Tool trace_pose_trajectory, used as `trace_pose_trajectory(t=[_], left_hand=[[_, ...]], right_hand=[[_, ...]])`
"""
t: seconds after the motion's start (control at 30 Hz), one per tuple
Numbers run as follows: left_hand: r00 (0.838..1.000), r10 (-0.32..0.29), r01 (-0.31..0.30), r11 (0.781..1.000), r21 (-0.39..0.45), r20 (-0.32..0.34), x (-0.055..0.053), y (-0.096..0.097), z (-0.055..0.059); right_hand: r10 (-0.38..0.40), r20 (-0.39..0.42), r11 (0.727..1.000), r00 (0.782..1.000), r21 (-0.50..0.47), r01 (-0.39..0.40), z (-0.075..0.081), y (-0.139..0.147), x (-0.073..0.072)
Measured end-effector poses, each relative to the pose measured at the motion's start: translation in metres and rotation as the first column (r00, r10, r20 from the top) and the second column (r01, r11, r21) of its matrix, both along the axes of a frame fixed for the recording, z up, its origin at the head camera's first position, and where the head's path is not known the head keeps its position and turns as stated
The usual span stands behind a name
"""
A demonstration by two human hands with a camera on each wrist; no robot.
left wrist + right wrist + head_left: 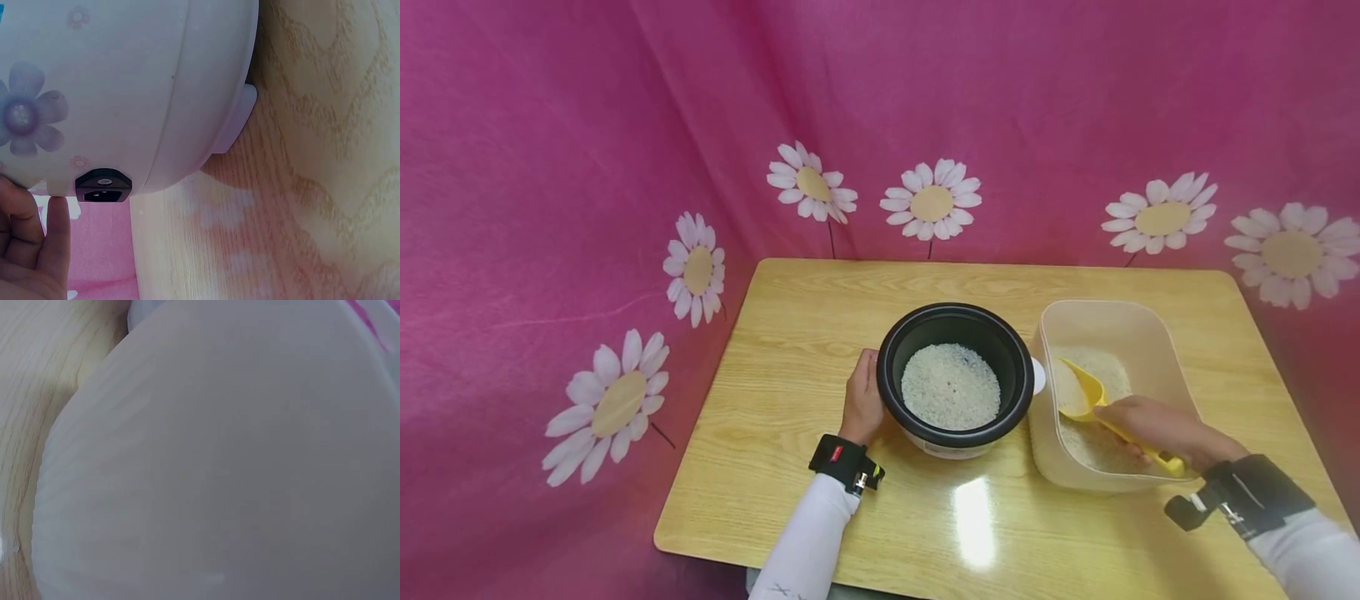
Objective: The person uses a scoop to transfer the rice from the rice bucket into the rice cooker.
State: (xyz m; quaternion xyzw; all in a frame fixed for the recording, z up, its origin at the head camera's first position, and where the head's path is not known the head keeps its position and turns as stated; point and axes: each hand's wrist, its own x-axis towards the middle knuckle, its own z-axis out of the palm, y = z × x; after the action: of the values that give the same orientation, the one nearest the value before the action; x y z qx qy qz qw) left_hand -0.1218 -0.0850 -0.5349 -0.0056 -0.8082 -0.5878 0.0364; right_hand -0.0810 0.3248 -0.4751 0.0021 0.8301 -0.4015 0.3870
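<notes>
A white rice cooker (951, 452) with a black inner pot (955, 317) holds white rice (951, 387). At its left side my left hand (862, 404) holds it near the rim. In the left wrist view, the fingers (57, 231) meet the cooker's flowered wall (125, 94), beside the black power socket (104, 185). My right hand (1157, 429) grips the handle of a yellow scoop (1088, 390), tilted inside a translucent rice bin (1150, 342). Pale rice fills the scoop's bowl. The bin's ribbed wall (219, 456) takes up most of the right wrist view.
Both containers stand side by side on a wooden table (797, 333), the cooker's white right handle (1039, 376) close against the bin. A pink curtain (1000, 83) with printed daisies hangs behind and beside the table.
</notes>
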Motion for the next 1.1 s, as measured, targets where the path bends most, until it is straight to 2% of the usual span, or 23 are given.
trace_pose_trajectory(t=[0.6, 0.83, 1.1], left_hand=[[1.0, 0.006, -0.006, 1.0, -0.009, 0.009, 0.001, 0.0, 0.0], [1.0, -0.002, 0.002, 1.0, -0.007, 0.018, 0.0, 0.001, -0.001], [1.0, 0.003, -0.003, 1.0, -0.003, 0.014, 0.001, 0.0, 0.0]], right_hand=[[-0.136, 0.01, 0.982, 0.991, -0.131, 0.136, 0.003, 0.002, 0.001], [-0.177, 0.068, 0.947, 0.982, -0.26, 0.189, 0.01, 0.007, 0.005], [-0.207, 0.087, 0.923, 0.975, -0.314, 0.223, 0.024, 0.008, 0.012]])
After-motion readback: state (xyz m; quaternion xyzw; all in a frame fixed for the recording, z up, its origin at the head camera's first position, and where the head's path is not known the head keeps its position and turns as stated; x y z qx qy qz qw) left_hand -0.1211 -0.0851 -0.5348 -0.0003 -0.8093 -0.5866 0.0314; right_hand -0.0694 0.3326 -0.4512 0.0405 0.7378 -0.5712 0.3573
